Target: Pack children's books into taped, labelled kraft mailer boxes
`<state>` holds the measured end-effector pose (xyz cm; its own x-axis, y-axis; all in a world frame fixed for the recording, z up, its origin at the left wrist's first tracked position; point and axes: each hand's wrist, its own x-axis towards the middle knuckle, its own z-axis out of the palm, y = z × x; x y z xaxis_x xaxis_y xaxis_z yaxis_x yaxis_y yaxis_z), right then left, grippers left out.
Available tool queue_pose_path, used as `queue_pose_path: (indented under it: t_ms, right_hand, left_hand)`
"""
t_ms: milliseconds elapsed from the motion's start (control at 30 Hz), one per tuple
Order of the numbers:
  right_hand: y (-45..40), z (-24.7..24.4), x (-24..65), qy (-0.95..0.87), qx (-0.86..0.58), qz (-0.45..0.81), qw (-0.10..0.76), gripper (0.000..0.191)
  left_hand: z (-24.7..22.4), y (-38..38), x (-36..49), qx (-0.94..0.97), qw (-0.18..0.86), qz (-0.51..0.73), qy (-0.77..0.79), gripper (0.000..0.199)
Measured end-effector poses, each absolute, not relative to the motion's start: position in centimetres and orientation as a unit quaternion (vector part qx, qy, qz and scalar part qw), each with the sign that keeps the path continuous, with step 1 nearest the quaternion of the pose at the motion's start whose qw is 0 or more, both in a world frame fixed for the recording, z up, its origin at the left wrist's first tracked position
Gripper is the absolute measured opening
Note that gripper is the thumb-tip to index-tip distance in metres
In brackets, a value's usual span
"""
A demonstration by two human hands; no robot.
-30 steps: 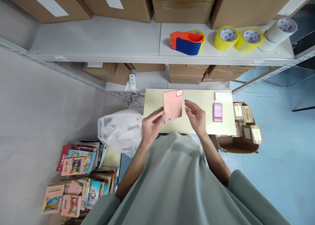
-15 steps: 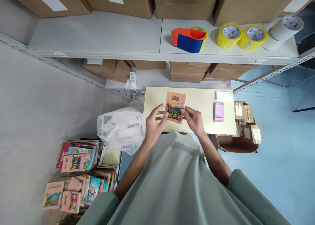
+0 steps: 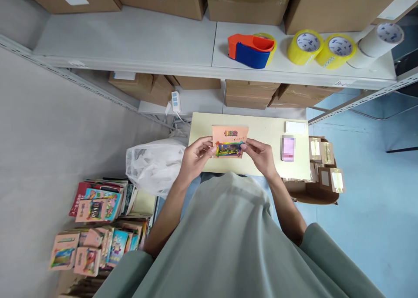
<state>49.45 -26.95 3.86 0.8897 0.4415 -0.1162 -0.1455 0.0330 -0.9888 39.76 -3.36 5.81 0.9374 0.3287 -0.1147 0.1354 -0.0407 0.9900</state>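
Note:
A pink booklet (image 3: 230, 135) with a colourful picture on its lower half is held up over the cream table (image 3: 261, 124). My left hand (image 3: 196, 156) grips its left edge, thumb in front and fingers partly behind. On the right edge, my right hand (image 3: 260, 156) pinches it between thumb and fingers. To the right on the table lie a pink pixelated item (image 3: 288, 149) and a white flat box (image 3: 295, 127).
Stacks of books (image 3: 98, 206) stand at the lower left, below a white plastic bag (image 3: 153, 165). An open carton (image 3: 315, 193) holds small boxes at right. The shelf (image 3: 130, 41) carries a tape dispenser (image 3: 251, 52) and tape rolls (image 3: 305, 47).
The booklet has turned from a slight slant to nearly level and its top tilts differently. My left hand has shifted left and now holds its left edge.

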Motion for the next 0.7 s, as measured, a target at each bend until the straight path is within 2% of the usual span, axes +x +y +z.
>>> queue_pose_path:
  t_ms: [133, 300, 533, 700]
  right_hand:
    - [-27.2, 5.6, 49.3, -0.189, -0.695, 0.147, 0.678, 0.031]
    - [-27.1, 6.4, 48.8, -0.213, -0.694, 0.128, 0.675, 0.026]
    - [-27.3, 6.1, 48.5, -0.196, -0.719, 0.117, 0.656, 0.032]
    - [-27.5, 5.1, 48.2, -0.152, -0.705, 0.159, 0.674, 0.053]
  left_hand:
    - [6.4, -3.5, 39.6, 0.761, 0.619, 0.161, 0.106, 0.026]
    - [7.0, -3.2, 39.1, 0.795, 0.568, 0.195, 0.084, 0.028]
    - [7.2, -3.9, 38.6, 0.769, 0.607, 0.162, 0.119, 0.036]
    - [6.8, -3.8, 38.3, 0.751, 0.634, 0.135, 0.128, 0.041]
